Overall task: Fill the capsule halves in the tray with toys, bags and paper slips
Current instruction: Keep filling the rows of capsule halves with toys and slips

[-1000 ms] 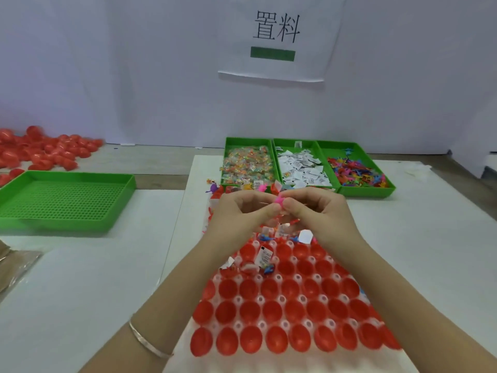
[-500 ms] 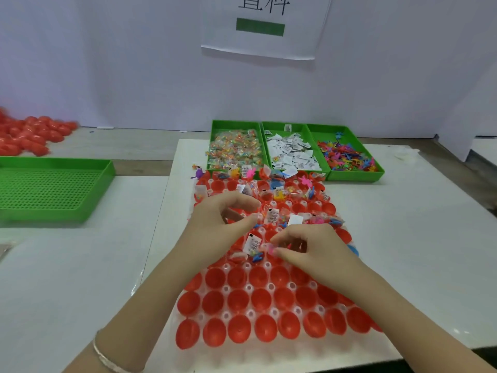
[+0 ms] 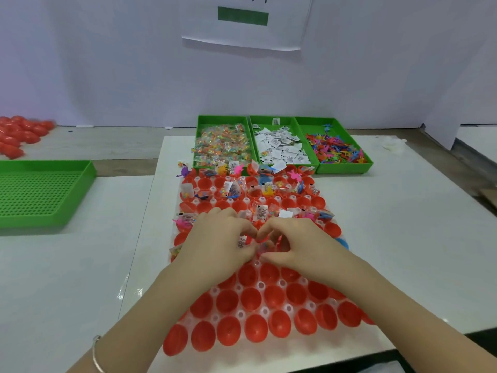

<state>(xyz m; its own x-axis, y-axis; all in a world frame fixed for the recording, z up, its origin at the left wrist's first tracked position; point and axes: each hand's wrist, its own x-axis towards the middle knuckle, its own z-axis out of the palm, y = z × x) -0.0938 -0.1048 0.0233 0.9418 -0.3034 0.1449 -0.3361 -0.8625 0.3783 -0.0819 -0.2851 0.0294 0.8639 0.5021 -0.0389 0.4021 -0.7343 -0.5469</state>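
Both hands met mid-frame over the clear plastic tray point(image 3: 265, 310) of red capsule halves point(image 3: 250, 298). The left hand point(image 3: 215, 243) pinched a white paper slip point(image 3: 242, 241); the right hand point(image 3: 304, 243), fingers curled, pinched a small clear bag of coloured bits point(image 3: 265, 247). Filled rows sat above, empty ones below.

**Q:** Anything blocked?
**Me:** My left hand point(image 3: 215, 243) and right hand point(image 3: 304, 246) cover the middle rows of capsule halves point(image 3: 250, 300). What's inside those is hidden.
**Q:** What's in your fingers?
**Me:** My right fingertips pinch a small piece point(image 3: 265, 246). It's blurred, so I can't say bag or toy. Whether my left grips anything, can't tell.
**Q:** Edges?
**Me:** Wall sign point(image 3: 242, 22) is cut by the top edge, characters lost. Mesh tray point(image 3: 40, 189) and loose red shells point(image 3: 18, 135) run off the left; the shells are blurred. Blue thing point(image 3: 343, 242) behind my right wrist is mostly hidden.
**Q:** Slips?
**Me:** Print on the paper slips point(image 3: 279, 146) is too small to read.
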